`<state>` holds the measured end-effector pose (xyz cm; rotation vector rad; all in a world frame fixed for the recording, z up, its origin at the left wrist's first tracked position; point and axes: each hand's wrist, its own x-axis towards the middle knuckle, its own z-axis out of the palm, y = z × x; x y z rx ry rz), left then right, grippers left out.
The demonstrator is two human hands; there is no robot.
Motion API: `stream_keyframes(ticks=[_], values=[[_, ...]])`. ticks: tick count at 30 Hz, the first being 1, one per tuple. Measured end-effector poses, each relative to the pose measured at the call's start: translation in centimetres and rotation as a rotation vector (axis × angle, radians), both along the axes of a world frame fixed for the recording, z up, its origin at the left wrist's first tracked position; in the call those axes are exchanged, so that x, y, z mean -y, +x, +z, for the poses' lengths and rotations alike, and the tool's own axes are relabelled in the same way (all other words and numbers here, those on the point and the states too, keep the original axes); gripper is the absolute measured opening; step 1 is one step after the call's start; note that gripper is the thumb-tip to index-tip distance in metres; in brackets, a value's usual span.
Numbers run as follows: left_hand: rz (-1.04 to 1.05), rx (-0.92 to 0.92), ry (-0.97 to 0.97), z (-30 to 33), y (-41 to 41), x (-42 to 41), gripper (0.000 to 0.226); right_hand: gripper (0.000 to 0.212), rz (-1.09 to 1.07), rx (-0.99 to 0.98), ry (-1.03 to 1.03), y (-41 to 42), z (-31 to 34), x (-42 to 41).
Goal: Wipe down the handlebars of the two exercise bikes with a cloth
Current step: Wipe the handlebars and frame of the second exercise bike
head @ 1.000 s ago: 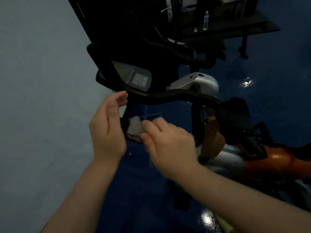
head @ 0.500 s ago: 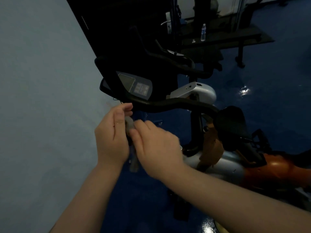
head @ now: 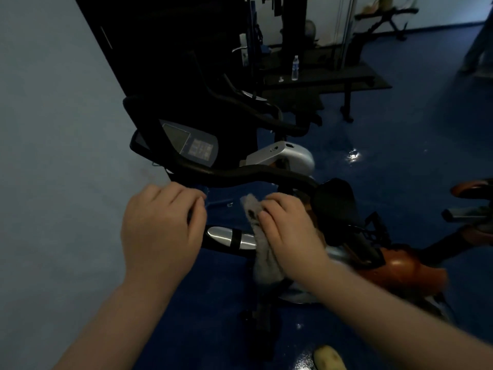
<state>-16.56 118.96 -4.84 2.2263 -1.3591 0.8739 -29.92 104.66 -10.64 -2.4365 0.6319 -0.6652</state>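
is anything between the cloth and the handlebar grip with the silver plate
Nothing visible does. The cloth, gripped by the right hand, already lies against the lower handlebar beside its silver plate. The left hand holds the bar's other end.

A wall closes off the left. A black handlebar and console block the way ahead; open blue floor lies to the right.
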Motion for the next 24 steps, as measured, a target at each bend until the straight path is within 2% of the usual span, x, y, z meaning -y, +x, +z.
stream_keyframes(ticks=[2, 4, 7, 9, 11, 14, 16, 20, 21, 24], values=[[-0.019, -0.045, -0.061, -0.2, -0.1, 0.0, 0.023, 0.056, -0.122, 0.0, 0.197, -1.2, -0.7, -3.2], [-0.018, -0.068, -0.1, -0.2, -0.3, 0.2, 0.022, 0.069, -0.177, -0.034, 0.403, -1.4, -0.6, -5.0], [-0.006, -0.098, -0.149, -0.2, -0.6, 0.6, 0.02, 0.062, -0.242, -0.174, 0.411, -0.2, 0.1, -3.8], [0.013, -0.102, -0.172, -0.3, -0.8, 0.9, 0.019, 0.057, -0.374, -0.213, 0.449, 1.2, 1.2, -2.0], [0.01, -0.109, -0.185, -0.3, -0.9, 0.9, 0.018, 0.063, -0.431, -0.191, 0.511, 1.8, 1.7, -0.4], [-0.01, -0.111, -0.181, -0.3, -0.6, 0.7, 0.019, 0.069, -0.357, -0.226, 0.501, 1.4, 1.2, -0.4], [-0.022, -0.112, -0.187, -0.4, -0.5, 0.6, 0.02, 0.065, -0.403, -0.183, 0.513, 0.9, 0.6, -1.6], [-0.02, -0.106, -0.206, -0.4, -0.6, 0.9, 0.019, 0.034, -0.488, -0.174, 0.553, 1.8, 1.5, -0.1], [-0.011, -0.106, -0.209, -0.4, -0.6, 0.9, 0.019, 0.029, -0.485, -0.192, 0.514, 2.5, 2.1, 0.7], [0.003, -0.113, -0.201, -0.4, -0.7, 0.9, 0.02, 0.029, -0.372, -0.435, 0.242, 3.8, 2.9, 2.4]])
